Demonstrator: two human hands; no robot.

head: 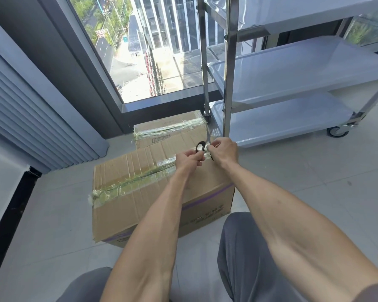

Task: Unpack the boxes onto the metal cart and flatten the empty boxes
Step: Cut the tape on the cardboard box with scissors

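Both my hands clasp the scissors [203,147] over the near box [153,192]. Its taped seam [135,182] runs leftward from my left hand [189,159]; right hand [224,150] alongside.

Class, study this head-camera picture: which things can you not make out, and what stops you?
- Head view: contents of the near box and far box, hidden by taped flaps.
- Scissors blades, blurred; left hand and right hand cover the handles.
- Metal cart top shelf, cut off by the frame edge.
- Box print, too small.
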